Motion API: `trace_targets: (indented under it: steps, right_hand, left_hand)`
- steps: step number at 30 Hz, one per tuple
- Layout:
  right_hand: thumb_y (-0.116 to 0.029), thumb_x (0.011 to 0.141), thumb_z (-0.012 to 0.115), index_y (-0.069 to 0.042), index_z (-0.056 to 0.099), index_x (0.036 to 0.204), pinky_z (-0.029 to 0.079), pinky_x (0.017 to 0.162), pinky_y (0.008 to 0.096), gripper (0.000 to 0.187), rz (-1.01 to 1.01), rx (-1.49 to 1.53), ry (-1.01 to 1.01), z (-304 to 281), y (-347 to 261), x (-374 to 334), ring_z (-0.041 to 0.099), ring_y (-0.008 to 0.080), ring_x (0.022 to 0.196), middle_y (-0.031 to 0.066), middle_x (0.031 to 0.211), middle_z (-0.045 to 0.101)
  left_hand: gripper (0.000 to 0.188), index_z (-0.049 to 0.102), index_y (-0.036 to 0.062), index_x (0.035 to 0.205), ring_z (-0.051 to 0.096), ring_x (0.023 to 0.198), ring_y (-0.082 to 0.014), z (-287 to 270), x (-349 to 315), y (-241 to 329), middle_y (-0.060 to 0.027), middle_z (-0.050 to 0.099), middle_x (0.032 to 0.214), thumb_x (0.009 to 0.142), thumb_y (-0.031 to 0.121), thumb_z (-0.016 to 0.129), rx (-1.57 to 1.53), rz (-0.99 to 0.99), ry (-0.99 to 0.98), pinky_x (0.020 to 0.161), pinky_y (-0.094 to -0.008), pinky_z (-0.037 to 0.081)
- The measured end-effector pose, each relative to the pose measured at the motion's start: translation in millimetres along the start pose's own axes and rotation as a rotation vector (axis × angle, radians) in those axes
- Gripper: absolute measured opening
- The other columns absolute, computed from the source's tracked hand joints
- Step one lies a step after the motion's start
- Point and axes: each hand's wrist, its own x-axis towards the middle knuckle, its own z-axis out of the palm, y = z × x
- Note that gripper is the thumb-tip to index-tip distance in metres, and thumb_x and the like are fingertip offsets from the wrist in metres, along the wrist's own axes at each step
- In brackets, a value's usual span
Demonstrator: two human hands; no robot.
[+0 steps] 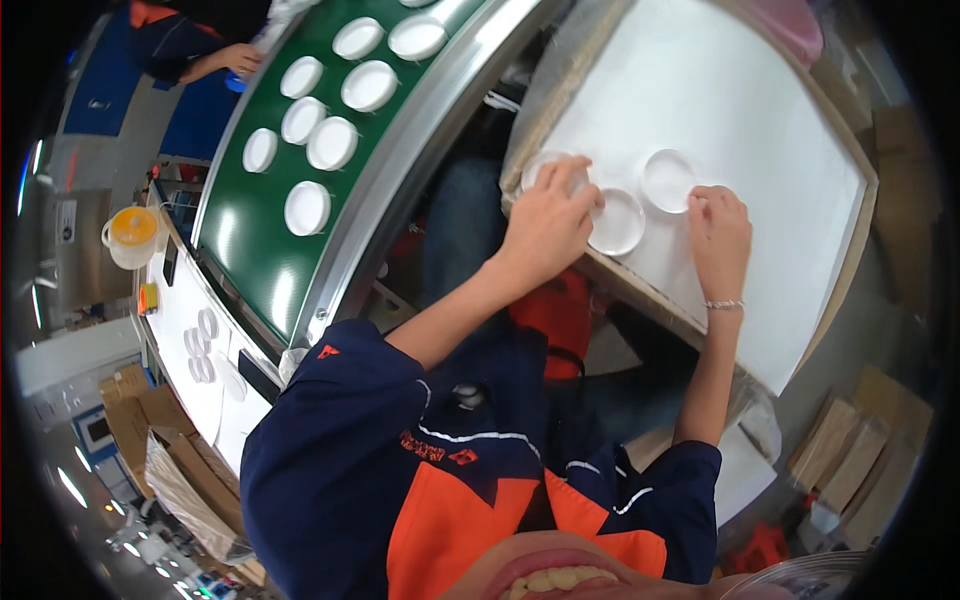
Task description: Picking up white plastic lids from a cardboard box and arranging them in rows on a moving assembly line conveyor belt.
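Note:
Three shallow round clear dishes lie on a white sheet in front of me. My left hand (552,222) is curled over the leftmost dish (538,168), fingers bent at its edge and covering part of it. The middle dish (617,222) lies near the sheet's front edge, just right of my left thumb, with no hand holding it. My right hand (722,235) has its thumb and fingertips pinched at the right rim of the third dish (666,181).
The white sheet (760,110) lies in a wood-edged frame. To the left, a green conveyor belt (255,225) with a metal rail carries several white round dishes (307,208). Another person's hand (240,58) is beyond it. A side table (215,410) holds more dishes; a yellow-lidded jug (132,235) stands nearby.

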Motion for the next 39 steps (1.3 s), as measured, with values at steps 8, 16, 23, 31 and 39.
trace_targets:
  steps: [8, 16, 23, 31, 39]
  right_hand:
    - [-0.018, 0.091, 0.059, -0.007, 0.060, 0.090, 0.039, 0.070, 0.0398, 0.012, 0.089, -0.010, -0.177, -10.2, -27.0, -79.2, 0.050, 0.0274, 0.077, 0.0093, 0.081, 0.050]
    - [-0.018, 0.090, 0.060, -0.005, 0.059, 0.087, 0.037, 0.069, 0.0383, 0.013, 0.138, 0.034, -0.154, -3.4, -22.1, -76.7, 0.049, 0.0268, 0.077, 0.0098, 0.079, 0.048]
    - [-0.016, 0.090, 0.060, 0.000, 0.057, 0.075, 0.039, 0.064, 0.0371, 0.021, 0.167, 0.062, 0.113, 18.0, -21.5, -86.7, 0.049, 0.0265, 0.067, 0.0095, 0.076, 0.050]
    - [-0.015, 0.091, 0.060, 0.003, 0.058, 0.073, 0.043, 0.060, 0.0344, 0.025, 0.223, 0.150, 0.220, 16.6, -27.0, -87.8, 0.052, 0.0222, 0.063, 0.0087, 0.075, 0.052]
    - [-0.016, 0.091, 0.059, 0.003, 0.059, 0.072, 0.041, 0.060, 0.0356, 0.027, 0.222, 0.081, 0.219, 15.9, -25.3, -87.9, 0.051, 0.0227, 0.062, 0.0100, 0.072, 0.050]
  left_hand:
    - [0.015, 0.063, 0.0122, 0.083, 0.062, 0.085, -0.0220, 7.8, 4.0, 4.3, -0.0056, 0.060, 0.111, 0.071, 0.003, 0.062, -0.017, -0.042, -0.111, 0.064, -0.0342, 0.050]
    - [0.013, 0.064, 0.0108, 0.087, 0.064, 0.081, -0.0236, 2.8, 4.9, 1.0, -0.0056, 0.061, 0.117, 0.077, 0.004, 0.059, -0.059, -0.031, -0.102, 0.065, -0.0361, 0.051]
    - [0.036, 0.061, 0.0113, 0.114, 0.058, 0.107, -0.0283, -53.8, -13.1, -13.4, -0.0128, 0.050, 0.134, 0.079, 0.003, 0.059, -0.243, 0.009, -0.187, 0.093, -0.0418, 0.043]
    - [0.060, 0.047, 0.0175, 0.137, 0.023, 0.141, -0.0411, -211.2, -119.1, -169.9, -0.0184, 0.030, 0.150, 0.080, 0.012, 0.065, 0.612, -0.543, 0.058, 0.112, -0.0506, 0.027]
    - [0.044, 0.058, 0.0199, 0.120, 0.028, 0.140, -0.0373, -261.3, -110.3, -205.3, -0.0120, 0.037, 0.146, 0.078, 0.021, 0.070, 0.404, -0.250, -0.290, 0.111, -0.0499, 0.030]
